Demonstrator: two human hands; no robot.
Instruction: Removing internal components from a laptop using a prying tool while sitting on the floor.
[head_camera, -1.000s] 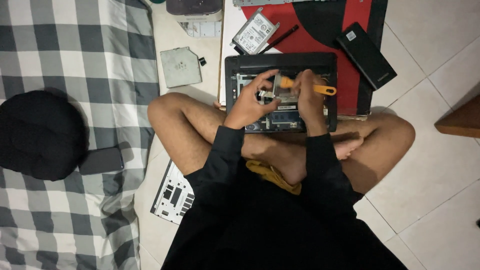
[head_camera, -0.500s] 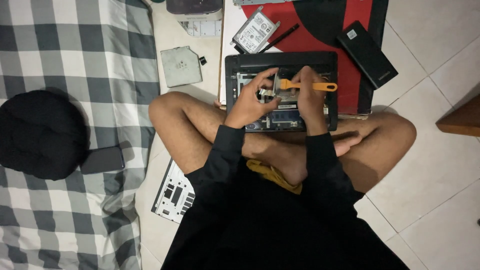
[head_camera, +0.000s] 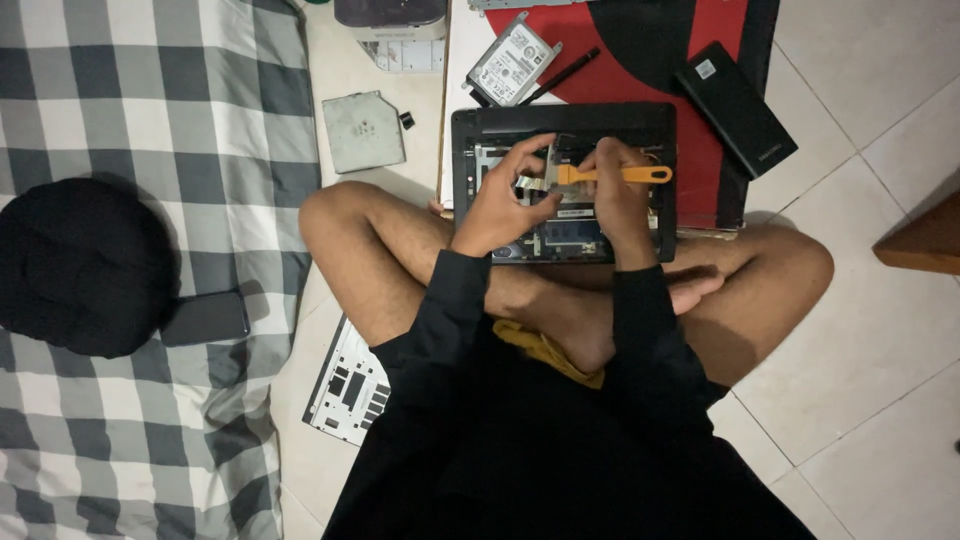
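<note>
An opened laptop (head_camera: 563, 180) is worked on over crossed legs, at the near edge of a red mat (head_camera: 640, 40).

An orange-handled brush (head_camera: 612, 174) is clamped in the right hand (head_camera: 612, 195); a small pale part (head_camera: 547, 170) is pinched by the left hand (head_camera: 500, 200). A hard drive (head_camera: 512, 60) and black battery (head_camera: 735, 95) are set beyond; open tile (head_camera: 880, 400) is seen rightward, checked bedding (head_camera: 120, 100) leftward.

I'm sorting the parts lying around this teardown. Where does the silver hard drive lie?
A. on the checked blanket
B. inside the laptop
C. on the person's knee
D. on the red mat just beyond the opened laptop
D: the silver hard drive rests on the red mat, just past the far edge of the opened laptop, beside a black pen.
</note>
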